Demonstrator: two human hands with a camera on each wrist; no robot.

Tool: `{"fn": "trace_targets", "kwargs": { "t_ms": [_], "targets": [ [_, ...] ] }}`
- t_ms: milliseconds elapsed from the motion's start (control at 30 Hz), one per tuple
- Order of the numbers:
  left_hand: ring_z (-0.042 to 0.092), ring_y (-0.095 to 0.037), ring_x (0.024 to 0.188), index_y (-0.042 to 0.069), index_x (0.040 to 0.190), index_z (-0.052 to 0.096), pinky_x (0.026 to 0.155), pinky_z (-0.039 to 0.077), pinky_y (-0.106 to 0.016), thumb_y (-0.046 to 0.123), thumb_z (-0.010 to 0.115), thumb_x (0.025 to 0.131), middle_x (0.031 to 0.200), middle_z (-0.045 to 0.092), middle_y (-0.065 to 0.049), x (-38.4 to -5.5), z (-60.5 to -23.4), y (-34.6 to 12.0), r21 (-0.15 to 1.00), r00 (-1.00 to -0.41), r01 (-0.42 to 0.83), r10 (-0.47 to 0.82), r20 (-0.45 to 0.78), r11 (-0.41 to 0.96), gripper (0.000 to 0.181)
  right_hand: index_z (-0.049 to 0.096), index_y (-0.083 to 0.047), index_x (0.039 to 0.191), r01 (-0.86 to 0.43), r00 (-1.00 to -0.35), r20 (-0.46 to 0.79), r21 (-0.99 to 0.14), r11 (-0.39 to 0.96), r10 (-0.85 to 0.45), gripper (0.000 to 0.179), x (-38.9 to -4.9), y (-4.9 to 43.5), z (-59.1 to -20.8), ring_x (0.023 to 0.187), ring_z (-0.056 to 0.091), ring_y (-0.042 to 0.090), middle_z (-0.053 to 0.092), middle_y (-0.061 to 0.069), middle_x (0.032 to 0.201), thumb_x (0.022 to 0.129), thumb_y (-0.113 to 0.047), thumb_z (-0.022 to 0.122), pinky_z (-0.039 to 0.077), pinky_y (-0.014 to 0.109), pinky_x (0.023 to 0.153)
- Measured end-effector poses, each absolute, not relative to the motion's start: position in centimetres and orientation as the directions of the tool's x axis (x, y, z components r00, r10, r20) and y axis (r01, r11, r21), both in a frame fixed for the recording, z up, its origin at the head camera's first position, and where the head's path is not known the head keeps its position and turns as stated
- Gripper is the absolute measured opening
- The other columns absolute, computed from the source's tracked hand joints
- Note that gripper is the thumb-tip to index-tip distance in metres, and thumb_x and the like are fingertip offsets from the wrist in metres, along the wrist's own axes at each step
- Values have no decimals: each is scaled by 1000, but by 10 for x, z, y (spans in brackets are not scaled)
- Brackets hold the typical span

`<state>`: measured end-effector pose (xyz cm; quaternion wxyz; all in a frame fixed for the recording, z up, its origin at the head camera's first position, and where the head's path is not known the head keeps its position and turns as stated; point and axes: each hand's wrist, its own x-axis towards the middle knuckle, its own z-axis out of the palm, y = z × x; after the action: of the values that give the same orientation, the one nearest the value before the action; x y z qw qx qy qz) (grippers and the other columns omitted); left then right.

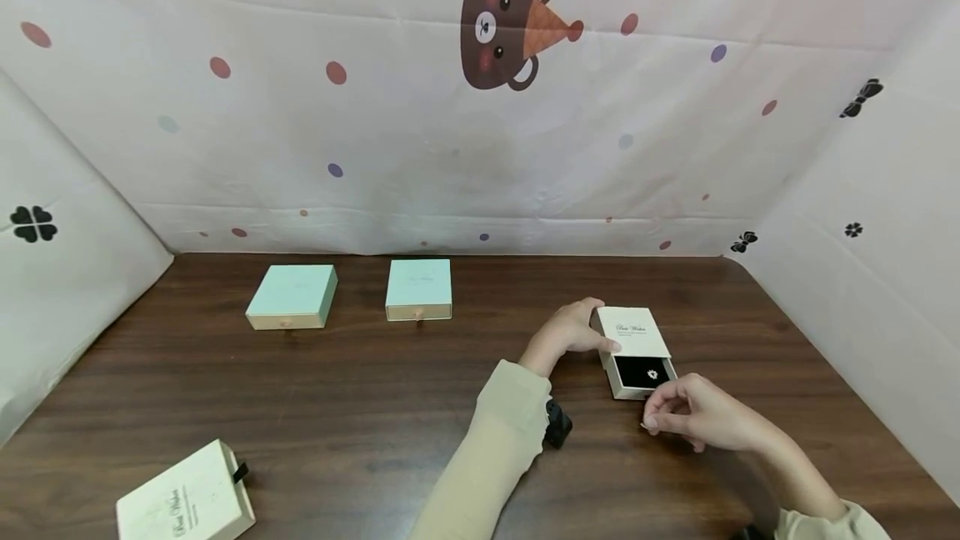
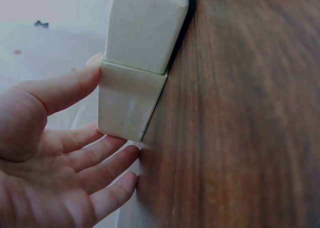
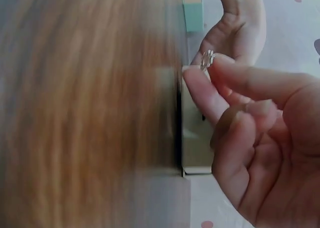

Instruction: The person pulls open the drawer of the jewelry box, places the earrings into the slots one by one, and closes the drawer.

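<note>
A white gift box (image 1: 632,332) with a sliding drawer (image 1: 626,392) lies at the right of the table, its drawer pulled partly out towards the near side. On the drawer's black lining sits a small sparkly ornament (image 1: 652,374). My left hand (image 1: 570,329) grips the box's outer sleeve, thumb on its upper face; in the left wrist view the fingers (image 2: 111,160) lie around its far end. Just in front of the drawer, my right hand (image 1: 701,413) pinches a small silvery ring (image 3: 206,61) between thumb and index finger, the other fingers curled in.
Two mint-green boxes (image 1: 292,294) (image 1: 418,286) stand at the back of the brown wooden table (image 1: 337,407). Another white box (image 1: 183,498) with a black ribbon tab lies at the near left. Patterned cloth (image 1: 375,123) hangs behind and at both sides.
</note>
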<state>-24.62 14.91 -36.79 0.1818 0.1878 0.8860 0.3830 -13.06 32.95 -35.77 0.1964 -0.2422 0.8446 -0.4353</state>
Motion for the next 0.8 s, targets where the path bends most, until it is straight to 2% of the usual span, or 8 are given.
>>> {"fn": "trace_targets", "kwargs": {
  "t_ms": [167,467,567,700,800],
  "targets": [
    [41,-16,125,18,136,42,96,37,-29,33,76,73,136,45,1,-246,-368,149,744,-861,202,477,-175,637,73,59,1,86,-193,-772,-147,-872,449,-618,10,-131,329,-357,44,43,-4,65,10,75,90,-7,55,42,26,34],
    [41,-15,124,20,136,42,95,37,-29,33,76,73,136,45,2,-248,-366,147,746,-865,190,469,-180,638,73,64,1,87,-164,-861,-132,-842,515,-492,8,-132,327,-352,44,42,-2,63,4,72,86,-6,61,41,25,35],
    [41,-15,124,20,136,42,95,38,-29,34,76,73,136,45,3,-249,-366,147,739,-867,196,467,-177,645,73,63,3,87,-163,-862,-115,-860,484,-494,9,-133,327,-352,46,44,-1,64,5,78,86,-5,60,42,27,37],
    [41,-14,124,20,136,42,95,37,-29,36,76,73,135,46,3,-249,-365,147,729,-867,202,466,-178,654,73,59,6,87,-181,-847,-66,-897,402,-528,7,-134,328,-351,45,46,1,65,14,91,88,-1,56,43,29,37],
    [41,-14,123,20,136,42,95,37,-29,36,76,73,135,46,4,-249,-365,149,729,-866,199,466,-182,654,73,58,4,88,-171,-856,-64,-902,397,-513,6,-133,329,-349,43,45,2,66,15,90,88,-1,56,43,29,36]
  ]
}}
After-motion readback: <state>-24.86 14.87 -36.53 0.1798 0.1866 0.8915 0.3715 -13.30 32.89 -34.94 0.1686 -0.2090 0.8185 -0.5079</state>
